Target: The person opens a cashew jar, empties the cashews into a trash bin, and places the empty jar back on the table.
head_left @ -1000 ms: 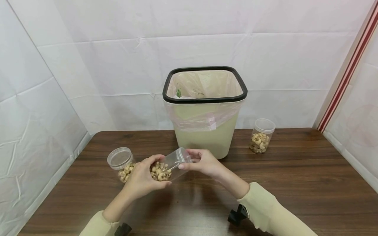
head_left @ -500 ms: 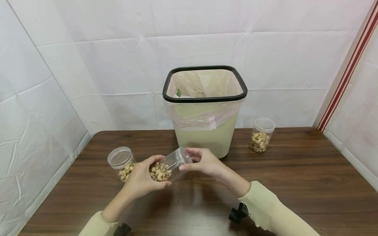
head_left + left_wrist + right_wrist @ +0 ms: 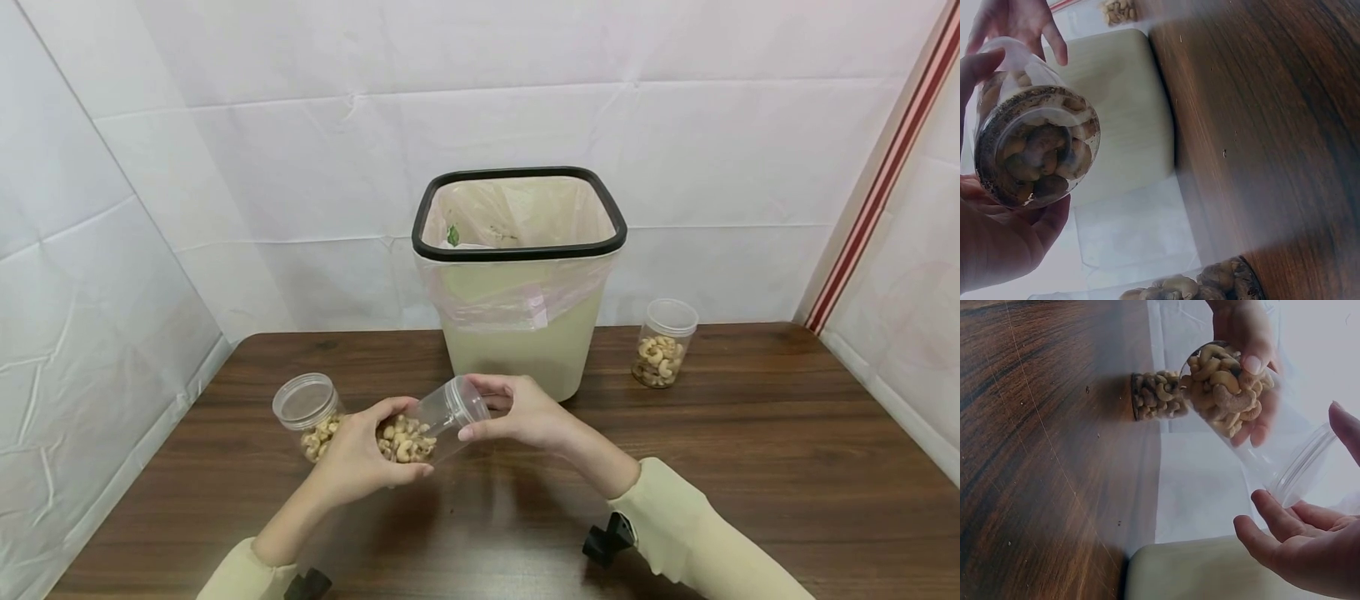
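A clear plastic jar (image 3: 435, 417), partly filled with cashews (image 3: 1225, 390), is held tilted above the table in front of the bin. My left hand (image 3: 356, 458) grips its lower part, thumb and fingers on opposite sides. At the upper right end, my right hand (image 3: 528, 412) holds the clear screw lid (image 3: 469, 400) between thumb and fingers. The right wrist view shows that lid's ridged edge (image 3: 1304, 465) between them. The jar's round base (image 3: 1038, 156) faces the left wrist camera. Another lidded cashew jar (image 3: 306, 402) stands just behind my left hand, partly hidden by it.
A pale bin (image 3: 525, 350) with a black rim and a pink liner stands at the back centre of the wooden table (image 3: 750, 467). A third cashew jar (image 3: 663, 346) stands upright to its right. White sheeting (image 3: 300, 167) hangs behind and at the sides.
My right thumb has shifted slightly down along the lid, and the held jar has moved a touch with it. The bin and the other jars stay in place.
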Tool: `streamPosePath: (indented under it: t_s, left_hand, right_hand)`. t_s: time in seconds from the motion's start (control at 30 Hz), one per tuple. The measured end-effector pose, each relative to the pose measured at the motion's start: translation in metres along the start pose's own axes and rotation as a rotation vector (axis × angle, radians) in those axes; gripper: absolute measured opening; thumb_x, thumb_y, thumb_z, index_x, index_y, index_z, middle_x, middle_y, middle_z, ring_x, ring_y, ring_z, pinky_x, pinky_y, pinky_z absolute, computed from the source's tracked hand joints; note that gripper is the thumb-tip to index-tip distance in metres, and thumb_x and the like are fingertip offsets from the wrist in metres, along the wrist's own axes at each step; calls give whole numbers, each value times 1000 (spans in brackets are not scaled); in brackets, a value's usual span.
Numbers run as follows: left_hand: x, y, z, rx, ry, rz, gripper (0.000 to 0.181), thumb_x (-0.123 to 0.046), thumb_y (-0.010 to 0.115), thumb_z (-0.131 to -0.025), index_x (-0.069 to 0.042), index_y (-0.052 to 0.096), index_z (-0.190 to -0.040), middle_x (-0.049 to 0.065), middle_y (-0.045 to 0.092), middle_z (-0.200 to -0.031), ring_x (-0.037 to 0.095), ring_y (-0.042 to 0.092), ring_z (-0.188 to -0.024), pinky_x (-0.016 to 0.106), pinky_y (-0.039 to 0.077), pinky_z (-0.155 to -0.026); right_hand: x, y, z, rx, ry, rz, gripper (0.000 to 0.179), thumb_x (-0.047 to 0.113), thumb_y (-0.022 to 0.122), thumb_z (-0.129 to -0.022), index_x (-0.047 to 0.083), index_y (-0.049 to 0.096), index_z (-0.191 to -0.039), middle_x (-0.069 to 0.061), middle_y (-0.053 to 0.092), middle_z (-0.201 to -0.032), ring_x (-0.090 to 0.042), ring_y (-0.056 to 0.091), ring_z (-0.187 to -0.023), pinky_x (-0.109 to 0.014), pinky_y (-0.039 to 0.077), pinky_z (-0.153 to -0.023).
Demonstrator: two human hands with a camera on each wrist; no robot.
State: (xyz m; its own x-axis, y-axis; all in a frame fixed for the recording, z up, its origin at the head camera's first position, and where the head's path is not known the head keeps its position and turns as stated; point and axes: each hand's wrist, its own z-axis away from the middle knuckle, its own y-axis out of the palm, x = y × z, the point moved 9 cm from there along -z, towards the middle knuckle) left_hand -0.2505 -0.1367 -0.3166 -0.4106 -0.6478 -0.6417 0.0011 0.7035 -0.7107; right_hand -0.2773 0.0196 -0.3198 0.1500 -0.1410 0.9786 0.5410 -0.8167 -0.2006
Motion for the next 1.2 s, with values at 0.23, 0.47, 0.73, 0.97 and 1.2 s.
streamPosePath:
  t_s: [0.23, 0.47, 0.73, 0.97, 1.2]
  left_hand:
    - [2, 1, 0, 27, -10, 20, 67, -30, 84, -57, -9, 58, -115, 2, 64, -103, 10, 57, -82, 26, 47, -72]
    - [3, 2, 0, 51, -18, 18, 69, -31, 84, -57, -8, 58, -117, 1, 64, -101, 10, 57, -82, 26, 47, -72]
    - [3, 3, 0, 50, -21, 8, 70, -33, 84, -58, -8, 57, -118, 2, 64, -105, 11, 58, -86, 28, 47, -74]
    - [0, -1, 0, -1, 19, 39, 65, -27, 85, -57, -10, 58, -114, 2, 64, -106, 10, 59, -85, 26, 48, -73]
    - [-2, -5, 0, -52, 29, 7, 65, -25, 85, -57, -12, 58, -114, 2, 64, -103, 10, 58, -82, 26, 48, -70]
  right_hand:
    - [3, 1, 0, 47, -27, 17, 74, 8, 75, -73, -4, 38, -135, -19, 42, -136, -30, 46, -120, -33, 45, -90]
    - [6, 4, 1, 95, -70, 13, 77, 2, 76, -71, -1, 37, -137, -18, 43, -135, -29, 49, -117, -37, 45, -90]
    - [8, 4, 1, 108, -101, -11, 81, -2, 76, -68, -3, 35, -137, -20, 42, -136, -30, 46, -120, -41, 42, -94]
    - [2, -1, 2, 74, -68, -57, 78, 7, 75, -72, -6, 33, -137, -20, 37, -140, -32, 43, -122, -38, 43, -93]
    - [-8, 0, 1, 23, 1, -169, 75, 17, 73, -76, -8, 34, -135, -23, 39, -137, -32, 45, -120, -33, 43, -93]
